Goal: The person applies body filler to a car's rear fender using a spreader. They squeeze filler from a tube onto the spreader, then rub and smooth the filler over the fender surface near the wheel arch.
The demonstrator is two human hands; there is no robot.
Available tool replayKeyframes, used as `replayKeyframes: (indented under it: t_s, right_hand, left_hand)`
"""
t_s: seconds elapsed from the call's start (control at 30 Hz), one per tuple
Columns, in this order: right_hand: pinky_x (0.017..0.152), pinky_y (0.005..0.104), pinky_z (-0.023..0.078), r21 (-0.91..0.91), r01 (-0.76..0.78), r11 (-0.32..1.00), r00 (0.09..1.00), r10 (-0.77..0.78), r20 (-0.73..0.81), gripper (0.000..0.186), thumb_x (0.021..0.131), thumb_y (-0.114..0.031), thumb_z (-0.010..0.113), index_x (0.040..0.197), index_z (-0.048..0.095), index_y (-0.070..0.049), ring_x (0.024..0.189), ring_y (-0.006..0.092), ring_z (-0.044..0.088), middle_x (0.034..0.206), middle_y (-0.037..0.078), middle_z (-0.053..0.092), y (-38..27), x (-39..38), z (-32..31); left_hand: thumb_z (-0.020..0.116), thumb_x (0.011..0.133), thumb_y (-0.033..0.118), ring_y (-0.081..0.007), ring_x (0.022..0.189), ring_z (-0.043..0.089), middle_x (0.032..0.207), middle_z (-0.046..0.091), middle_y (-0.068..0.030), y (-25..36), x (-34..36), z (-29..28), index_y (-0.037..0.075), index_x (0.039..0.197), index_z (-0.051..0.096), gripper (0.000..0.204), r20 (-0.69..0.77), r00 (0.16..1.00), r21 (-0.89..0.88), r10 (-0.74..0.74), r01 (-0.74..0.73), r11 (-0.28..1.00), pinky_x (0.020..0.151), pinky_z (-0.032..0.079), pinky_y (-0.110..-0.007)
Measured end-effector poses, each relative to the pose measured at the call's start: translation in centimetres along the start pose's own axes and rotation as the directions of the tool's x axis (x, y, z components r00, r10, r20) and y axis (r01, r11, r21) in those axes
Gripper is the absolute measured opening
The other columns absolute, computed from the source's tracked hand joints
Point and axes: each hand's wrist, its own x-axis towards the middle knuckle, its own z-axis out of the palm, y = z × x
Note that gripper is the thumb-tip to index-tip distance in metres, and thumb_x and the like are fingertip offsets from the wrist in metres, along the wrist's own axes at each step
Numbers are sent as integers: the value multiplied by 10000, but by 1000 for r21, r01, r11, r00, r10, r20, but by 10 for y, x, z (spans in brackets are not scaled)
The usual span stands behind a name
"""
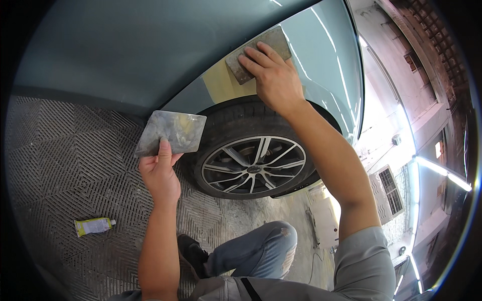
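My left hand (159,170) grips a flat grey plate (178,130) with greyish and yellowish smears, thumb on its face, held left of the wheel's top. My right hand (271,78) holds a worn grey flat spreader (243,75) against the pale blue-grey fender (326,60) above the wheel arch, fingers over its face. A pale yellow patch (216,85) lies on the fender beside and below the spreader, partly hidden by it and my hand.
The car's door panel (120,50) fills the upper left. The wheel (253,165) is below my right hand. A yellow tube (95,226) lies on the grey floor tiles (75,165). My bent leg (246,251) is at the bottom. A wall air-conditioner (386,193) and light strips are at right.
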Motion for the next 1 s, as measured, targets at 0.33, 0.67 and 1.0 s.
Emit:
replayKeyframes:
  t_s: [0.33,0.67,1.0]
  right_hand:
    - [848,384,438,102,-172,980,985,170,33,461,725,-28,558,1164,593,-166,1225,214,435,1226,-20,535,-16,-27,6]
    - [875,412,439,141,-360,922,933,357,49,502,661,-3,586,1135,623,-163,1211,257,451,1224,27,543,-45,-105,17]
    - [868,408,447,62,-86,994,994,90,-55,441,719,-75,603,1150,603,-168,1228,220,440,1242,-11,543,25,-18,-23]
  left_hand:
    - [583,921,177,-157,861,637,988,640,-103,5,-1,-1,-43,1006,605,238,23,1000,33,0,0,999,765,560,-322]
    - [561,932,153,-150,860,641,993,644,-91,8,-6,-1,-28,1035,597,212,38,999,25,-17,16,1000,757,560,-301]
    - [557,933,166,-172,918,641,1049,632,-98,8,-7,-2,-10,1075,575,226,92,995,55,-37,32,998,786,549,-331]
